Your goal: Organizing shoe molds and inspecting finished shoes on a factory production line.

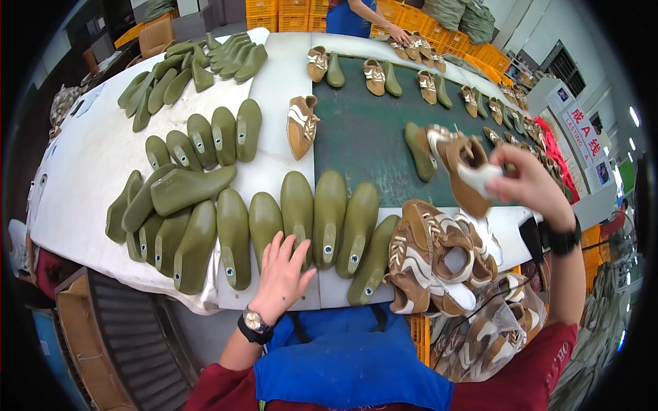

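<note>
My left hand (pixel 281 274) lies with its fingers spread over the near end of a green shoe last (pixel 265 218), apparently touching it. My right hand (pixel 524 179) is closed on a brown and white shoe upper (pixel 466 171), raised over the green mat at the right; the upper looks slightly blurred. Just left of it, a single green last (pixel 419 152) rests on the mat, partly covered by the upper. Several more lasts (pixel 328 218) line the near table edge. A pile of brown and white uppers (pixel 439 257) sits at the near right.
Pairs of uppers and lasts (pixel 391 79) stand in rows on the green mat (pixel 363 130). One upper (pixel 301 127) sits at its left edge. More lasts (pixel 229 55) lie at the far left. Across the table, a person's hand (pixel 397 34) reaches toward uppers. A bag of uppers (pixel 493 342) hangs nearby.
</note>
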Motion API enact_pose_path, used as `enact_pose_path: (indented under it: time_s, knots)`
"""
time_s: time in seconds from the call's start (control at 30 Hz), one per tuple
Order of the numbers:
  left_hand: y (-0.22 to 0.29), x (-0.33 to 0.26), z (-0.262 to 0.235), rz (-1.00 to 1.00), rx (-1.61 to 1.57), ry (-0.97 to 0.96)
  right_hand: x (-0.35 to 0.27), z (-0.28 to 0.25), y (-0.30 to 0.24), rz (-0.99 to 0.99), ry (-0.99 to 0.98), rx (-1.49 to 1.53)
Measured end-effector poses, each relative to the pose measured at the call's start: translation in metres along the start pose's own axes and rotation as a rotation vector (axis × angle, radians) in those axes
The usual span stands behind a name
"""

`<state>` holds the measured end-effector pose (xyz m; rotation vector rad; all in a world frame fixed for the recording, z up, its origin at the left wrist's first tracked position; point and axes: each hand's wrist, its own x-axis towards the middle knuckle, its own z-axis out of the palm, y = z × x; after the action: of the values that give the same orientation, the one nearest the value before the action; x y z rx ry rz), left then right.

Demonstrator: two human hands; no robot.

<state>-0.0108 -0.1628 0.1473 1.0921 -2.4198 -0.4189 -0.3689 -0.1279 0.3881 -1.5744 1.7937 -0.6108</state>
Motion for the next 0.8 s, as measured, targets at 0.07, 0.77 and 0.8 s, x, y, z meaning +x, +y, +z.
enact_pose_path:
  time_s: [0.07, 0.77, 0.8]
  knots:
    - [-0.007, -0.003, 0.007, -0.055, 0.057, 0.015, 0.06, -0.01, 0.017, 0.007, -0.056, -0.134]
    - [-0.022, 0.001, 0.017, -0.118, 0.134, -0.099, 0.421, 0.242, 0.054, -0.053, -0.102, -0.496]
    - [-0.022, 0.0, 0.017, -0.123, 0.12, -0.09, 0.42, 0.249, 0.05, -0.102, -0.07, -0.493]
